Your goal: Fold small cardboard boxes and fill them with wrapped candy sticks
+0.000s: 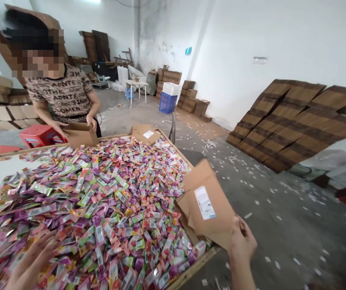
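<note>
My right hand (242, 241) grips the lower corner of a brown cardboard box (207, 203) with a white label, held tilted over the table's right edge. My left hand (31, 264) is blurred, fingers spread, resting on a big heap of small colourful sachets (100, 201) that covers the wooden-rimmed table (194, 266). Across the table a person in a patterned shirt (64, 94) holds another cardboard box (80, 135) with both hands.
A flat labelled box (145, 133) lies at the table's far corner. Red plastic stools (38, 135) stand behind the table. Stacks of flat cartons (297, 121) lean on the right wall. A blue crate (167, 102) and small table (136, 86) stand farther back. Paper scraps litter the floor.
</note>
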A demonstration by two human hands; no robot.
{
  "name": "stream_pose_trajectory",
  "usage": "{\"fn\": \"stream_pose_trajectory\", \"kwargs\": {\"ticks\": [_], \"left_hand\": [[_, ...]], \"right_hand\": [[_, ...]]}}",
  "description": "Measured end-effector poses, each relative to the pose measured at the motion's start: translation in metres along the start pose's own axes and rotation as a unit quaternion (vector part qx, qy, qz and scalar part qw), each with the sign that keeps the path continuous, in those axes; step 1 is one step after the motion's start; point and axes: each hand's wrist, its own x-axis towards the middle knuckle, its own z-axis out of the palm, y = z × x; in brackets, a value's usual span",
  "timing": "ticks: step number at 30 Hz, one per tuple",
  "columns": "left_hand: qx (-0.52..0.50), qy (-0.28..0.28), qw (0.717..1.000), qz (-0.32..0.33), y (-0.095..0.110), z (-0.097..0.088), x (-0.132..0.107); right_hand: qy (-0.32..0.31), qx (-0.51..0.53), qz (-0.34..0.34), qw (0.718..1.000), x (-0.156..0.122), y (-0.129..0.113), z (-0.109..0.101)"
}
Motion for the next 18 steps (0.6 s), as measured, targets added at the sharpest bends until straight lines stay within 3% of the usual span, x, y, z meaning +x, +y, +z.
{"fn": "stream_pose_trajectory", "kwargs": {"ticks": [3,5,7,10,13,15,18], "left_hand": [[-0.061,-0.040,0.997,0.008,0.024,0.051,-0.011],[-0.114,-0.064,0.991,0.032,0.046,0.081,-0.021],[-0.153,-0.033,0.987,0.035,0.061,0.095,-0.026],[-0.158,0.040,0.986,0.038,0.058,0.081,-0.022],[-0.096,0.011,0.993,0.074,0.031,0.045,-0.011],[-0.097,-0.003,0.994,0.042,0.014,0.023,-0.005],[-0.149,0.054,0.987,-0.039,-0.003,0.000,0.000]], "right_hand": [[-0.156,0.038,-0.046,0.986,-0.041,-0.051,0.029],[-0.286,0.064,-0.081,0.953,-0.086,-0.082,0.054],[-0.396,0.086,-0.101,0.909,-0.133,-0.101,0.075],[-0.464,0.091,-0.075,0.878,-0.185,-0.107,0.097],[-0.476,0.055,-0.020,0.878,-0.215,-0.097,0.106],[-0.503,0.040,0.022,0.863,-0.232,-0.089,0.106],[-0.564,0.014,0.073,0.823,-0.256,-0.077,0.102]]}}
